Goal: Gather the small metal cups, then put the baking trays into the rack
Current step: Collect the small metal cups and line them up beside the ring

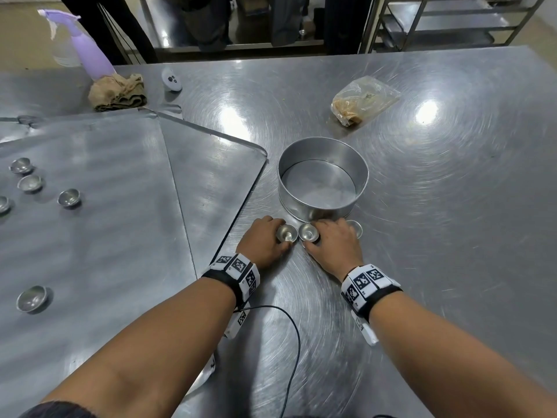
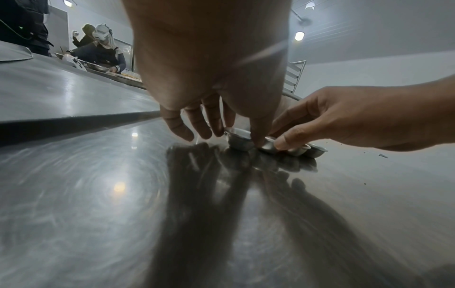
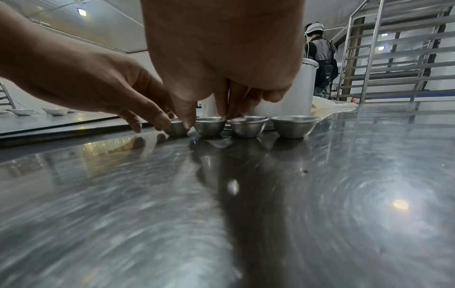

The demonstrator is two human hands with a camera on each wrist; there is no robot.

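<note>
Several small metal cups stand in a row on the steel table (image 1: 437, 236), just in front of a round cake tin (image 1: 322, 182). My left hand (image 1: 272, 236) pinches the leftmost cup (image 1: 287, 233) (image 3: 175, 127). Beside it, my right hand (image 1: 318, 238) pinches its neighbour (image 1: 308, 232) (image 3: 209, 125), thumb in front and fingers behind the rim. Two more cups (image 3: 247, 126) (image 3: 294, 126) stand free to the right. Several other cups (image 1: 69, 197) (image 1: 32, 298) lie scattered on the upper of two overlapping baking trays (image 1: 105, 251) at the left. The rack (image 1: 452, 22) stands beyond the table's far right corner.
The lower tray (image 1: 211, 176) juts toward the tin. At the back are a purple spray bottle (image 1: 90, 52), a brown cloth (image 1: 117, 92), a white device (image 1: 171, 79) and a plastic bag (image 1: 361, 99). A black cable (image 1: 292, 342) trails near my left forearm. People stand beyond the table.
</note>
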